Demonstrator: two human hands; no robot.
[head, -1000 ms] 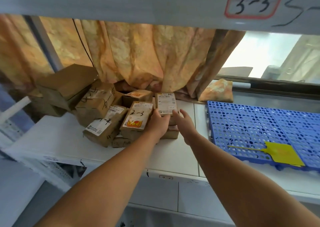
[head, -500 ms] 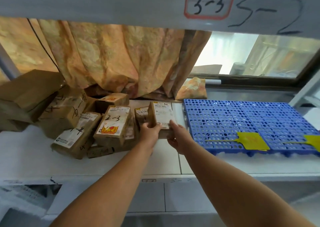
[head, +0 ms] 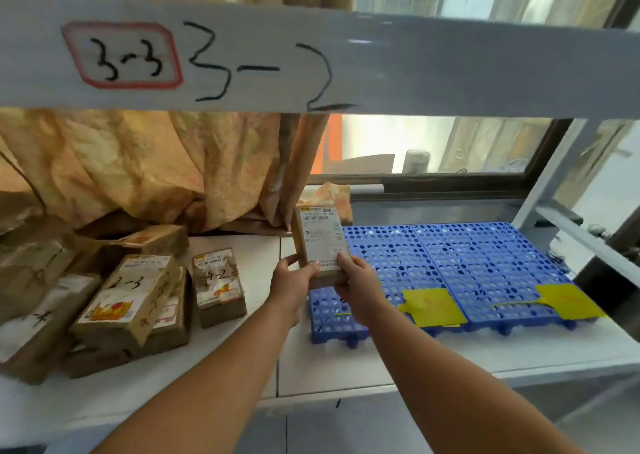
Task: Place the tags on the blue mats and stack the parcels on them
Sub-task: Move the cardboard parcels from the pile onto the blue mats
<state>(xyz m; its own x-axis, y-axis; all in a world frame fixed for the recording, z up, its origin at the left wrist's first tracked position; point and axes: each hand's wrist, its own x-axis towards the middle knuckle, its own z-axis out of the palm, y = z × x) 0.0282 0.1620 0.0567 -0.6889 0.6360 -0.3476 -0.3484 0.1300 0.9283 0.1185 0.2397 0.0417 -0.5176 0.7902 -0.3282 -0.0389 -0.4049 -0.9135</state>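
I hold a small brown parcel [head: 320, 239] with a white label upright above the left edge of the left blue mat [head: 384, 263]. My left hand [head: 289, 280] grips its lower left side and my right hand [head: 355, 280] grips its lower right. A yellow tag [head: 433, 306] lies on the front of the left mat. A second yellow tag [head: 568, 299] lies on the right blue mat [head: 491, 259]. Several more brown parcels [head: 128, 297] are piled on the white shelf to the left, one marked 4-2 [head: 218, 285].
A white shelf beam [head: 415, 69] marked 3-3 and 3-2 crosses overhead. An orange curtain [head: 145, 166] hangs behind the parcels. A window sill [head: 450, 190] runs behind the mats, and a grey upright post [head: 561, 180] stands at the right.
Both hands have lifted the labelled parcel off the pile and carried it right, over the left mat's edge. The camera view has swung right and up.
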